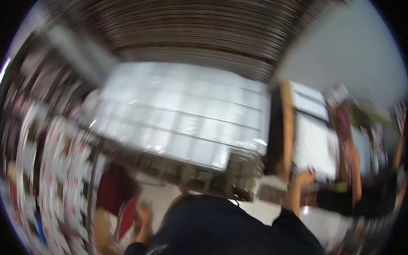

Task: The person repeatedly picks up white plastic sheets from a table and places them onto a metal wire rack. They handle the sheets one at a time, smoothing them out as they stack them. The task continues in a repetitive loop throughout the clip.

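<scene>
Motion blurs most of the picture. My left hand (143,214) hangs low at the left of my body, beside a red panel (128,217); its fingers are smeared, and I cannot tell whether it touches the panel. My right hand (304,177) is raised on the right with the fingers curled in. Whatever it may hold is too small and blurred to name. Just past it lies a white sheet-like surface (318,147). In front of me is a wide block of white packs (182,113) in rows, under shiny clear wrap.
Dark slatted shelving (198,28) rises behind the packs. Stacks of white, red-marked items (54,176) line the left. An orange-brown upright edge (286,126) stands right of the packs. Another person's arm (356,171) reaches in at the right. Pale floor tiles (159,195) show below.
</scene>
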### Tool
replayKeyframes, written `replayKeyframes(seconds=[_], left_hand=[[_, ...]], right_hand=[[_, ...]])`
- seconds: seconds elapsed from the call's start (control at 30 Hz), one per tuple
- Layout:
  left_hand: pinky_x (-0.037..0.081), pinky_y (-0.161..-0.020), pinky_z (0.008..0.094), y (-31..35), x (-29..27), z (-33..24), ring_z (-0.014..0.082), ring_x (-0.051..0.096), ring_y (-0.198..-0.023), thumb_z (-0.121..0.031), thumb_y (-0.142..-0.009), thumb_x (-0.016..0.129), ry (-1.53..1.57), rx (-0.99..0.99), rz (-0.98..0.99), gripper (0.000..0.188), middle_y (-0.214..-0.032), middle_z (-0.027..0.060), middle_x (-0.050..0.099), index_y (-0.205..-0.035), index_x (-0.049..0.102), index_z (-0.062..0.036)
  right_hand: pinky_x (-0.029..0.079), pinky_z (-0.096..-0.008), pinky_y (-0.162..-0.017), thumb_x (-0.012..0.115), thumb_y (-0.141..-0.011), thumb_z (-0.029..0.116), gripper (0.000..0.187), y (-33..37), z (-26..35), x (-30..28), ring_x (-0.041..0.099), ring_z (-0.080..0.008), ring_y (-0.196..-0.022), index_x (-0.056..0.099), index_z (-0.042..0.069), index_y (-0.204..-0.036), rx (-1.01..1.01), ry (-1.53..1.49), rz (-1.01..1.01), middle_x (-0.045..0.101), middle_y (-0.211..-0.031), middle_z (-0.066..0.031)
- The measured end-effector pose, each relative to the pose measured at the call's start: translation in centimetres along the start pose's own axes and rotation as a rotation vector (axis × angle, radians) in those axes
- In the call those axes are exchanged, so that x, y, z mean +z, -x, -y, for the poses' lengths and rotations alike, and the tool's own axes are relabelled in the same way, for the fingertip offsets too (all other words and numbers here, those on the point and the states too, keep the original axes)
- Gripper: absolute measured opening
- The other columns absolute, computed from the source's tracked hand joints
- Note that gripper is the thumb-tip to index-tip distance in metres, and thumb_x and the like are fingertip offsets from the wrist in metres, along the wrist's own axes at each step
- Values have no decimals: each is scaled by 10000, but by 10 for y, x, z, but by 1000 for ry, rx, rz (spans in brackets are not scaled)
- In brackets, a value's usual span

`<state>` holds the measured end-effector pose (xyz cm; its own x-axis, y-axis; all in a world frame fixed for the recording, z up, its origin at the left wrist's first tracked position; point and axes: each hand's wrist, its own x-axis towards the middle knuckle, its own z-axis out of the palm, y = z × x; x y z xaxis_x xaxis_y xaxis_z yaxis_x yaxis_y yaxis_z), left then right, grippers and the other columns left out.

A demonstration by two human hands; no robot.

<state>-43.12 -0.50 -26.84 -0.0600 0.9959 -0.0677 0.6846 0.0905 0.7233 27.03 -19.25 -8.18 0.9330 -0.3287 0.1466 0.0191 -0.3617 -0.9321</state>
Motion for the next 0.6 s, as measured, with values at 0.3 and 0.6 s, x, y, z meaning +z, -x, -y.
replayKeyframes(seconds=[0.3,0.6], left_hand=[[460,-818,352,-79,-28,56,263,573,-963,-243,-772,642,-661,-70,843,462,-1081,136,588,-1163,523,-27],[467,-818,372,-42,-34,-137,247,612,-940,-397,-740,693,-258,-364,328,579,-1038,131,630,-1191,547,-66]], right_hand=[[461,-376,-763,635,-778,254,453,-65,-126,27,574,-260,-814,508,-36,-1102,498,-93,-235,600,-904,-163],[481,-412,-687,686,-760,343,487,-84,-94,82,573,-261,-826,471,42,-1076,-136,102,-4,580,-982,-169]])
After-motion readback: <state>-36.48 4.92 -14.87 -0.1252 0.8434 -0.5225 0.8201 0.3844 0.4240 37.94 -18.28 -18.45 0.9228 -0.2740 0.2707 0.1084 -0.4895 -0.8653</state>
